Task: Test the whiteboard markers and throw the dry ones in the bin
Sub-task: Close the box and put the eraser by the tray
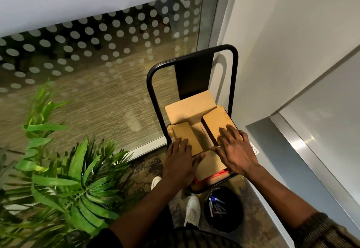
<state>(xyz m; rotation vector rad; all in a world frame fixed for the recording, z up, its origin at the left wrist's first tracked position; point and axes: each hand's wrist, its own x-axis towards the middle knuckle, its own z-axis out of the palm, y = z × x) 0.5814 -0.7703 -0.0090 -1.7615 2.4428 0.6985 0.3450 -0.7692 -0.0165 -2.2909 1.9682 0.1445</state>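
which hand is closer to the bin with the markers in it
Right. The right hand rests on the cardboard box flap almost directly above the bin; the left hand presses the flap further left.

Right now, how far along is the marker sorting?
Done: several markers already lie in the black bin on the floor. In hand: no marker; the left hand and right hand press flat on the flaps of the cardboard box on the chair. Left: cannot tell; the box contents are hidden.
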